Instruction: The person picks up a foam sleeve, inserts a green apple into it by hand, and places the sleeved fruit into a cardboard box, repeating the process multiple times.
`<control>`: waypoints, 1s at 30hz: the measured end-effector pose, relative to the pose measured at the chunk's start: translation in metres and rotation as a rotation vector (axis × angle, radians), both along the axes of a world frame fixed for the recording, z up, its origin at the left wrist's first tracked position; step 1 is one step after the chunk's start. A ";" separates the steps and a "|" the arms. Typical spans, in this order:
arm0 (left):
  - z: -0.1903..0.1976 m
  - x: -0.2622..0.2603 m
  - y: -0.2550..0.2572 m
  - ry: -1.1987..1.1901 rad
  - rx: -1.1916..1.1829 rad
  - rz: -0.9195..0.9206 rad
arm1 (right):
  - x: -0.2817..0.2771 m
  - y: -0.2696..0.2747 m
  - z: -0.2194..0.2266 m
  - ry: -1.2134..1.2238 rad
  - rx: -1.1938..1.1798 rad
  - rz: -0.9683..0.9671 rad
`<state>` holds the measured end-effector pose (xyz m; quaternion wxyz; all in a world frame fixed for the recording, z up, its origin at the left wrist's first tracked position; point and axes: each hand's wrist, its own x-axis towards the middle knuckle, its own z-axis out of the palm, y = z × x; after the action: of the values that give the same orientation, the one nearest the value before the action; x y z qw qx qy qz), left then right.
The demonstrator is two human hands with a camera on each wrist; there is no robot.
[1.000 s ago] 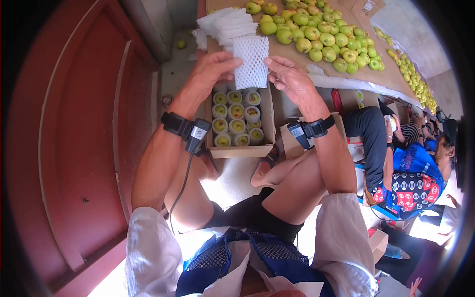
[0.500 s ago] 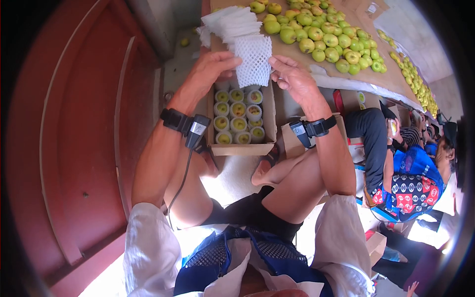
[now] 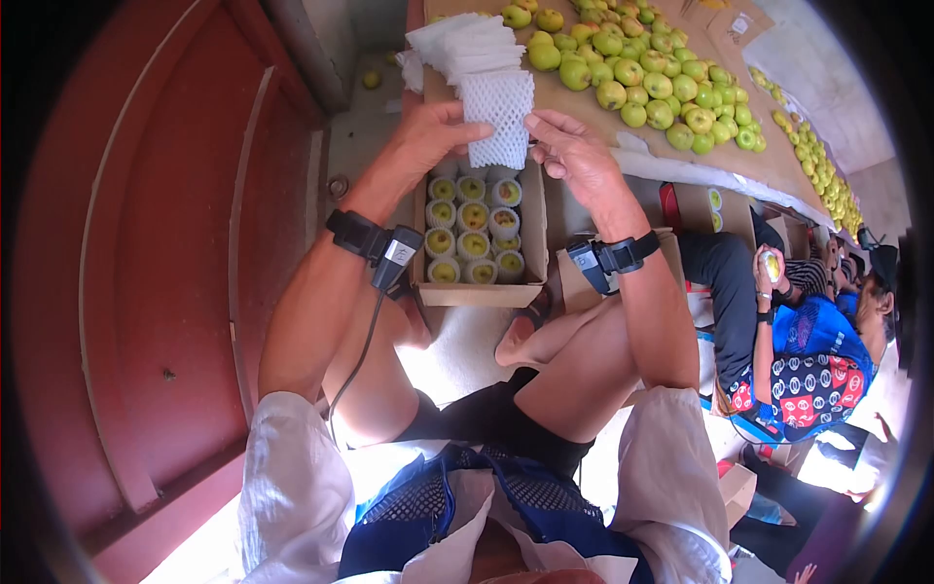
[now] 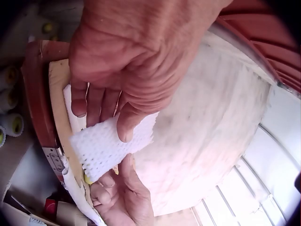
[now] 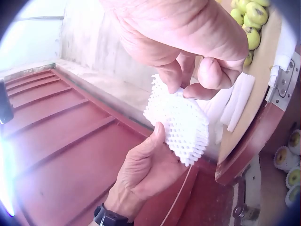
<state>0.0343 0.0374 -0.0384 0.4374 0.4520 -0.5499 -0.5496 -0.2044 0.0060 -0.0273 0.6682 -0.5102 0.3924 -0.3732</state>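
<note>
A flat white foam fruit net (image 3: 498,122) is stretched between my two hands above an open carton (image 3: 482,295). My left hand (image 3: 435,133) pinches its left edge, the thumb lying across the mesh, as the left wrist view also shows. At the opposite edge, my right hand (image 3: 581,161) pinches the net (image 5: 181,125) between thumb and fingertips. No fruit shows inside the flattened net. Below, rows of green apples (image 3: 474,216) in white foam nets fill the carton. Just beyond my hands, a pile of foam nets (image 3: 465,47) lies on the table's near left corner.
Loose green apples (image 3: 657,88) are heaped on the cardboard-covered table (image 3: 584,122). A red door (image 3: 146,263) stands close on my left. To the right sits another person (image 3: 817,341) holding a wrapped apple (image 3: 772,265), with more cartons (image 3: 608,258) between us.
My left thumb has slid slightly further across the net; both hands keep hold of its edges. The person at right has raised a wrapped apple. The head view has shifted slightly.
</note>
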 end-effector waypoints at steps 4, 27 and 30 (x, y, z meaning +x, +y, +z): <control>0.013 -0.009 0.009 0.059 0.003 0.109 | 0.012 0.010 0.007 0.200 -0.120 -0.127; 0.013 -0.019 0.010 -0.742 -1.054 0.438 | 0.004 0.003 0.012 -0.194 0.266 0.113; 0.017 -0.025 0.012 -0.737 -1.071 0.427 | 0.005 0.005 0.011 -0.180 0.238 0.084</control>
<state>0.0096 0.0496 -0.0213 0.4838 0.4296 -0.7576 0.0862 -0.1991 0.0112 -0.0162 0.7716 -0.4078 0.3506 -0.3399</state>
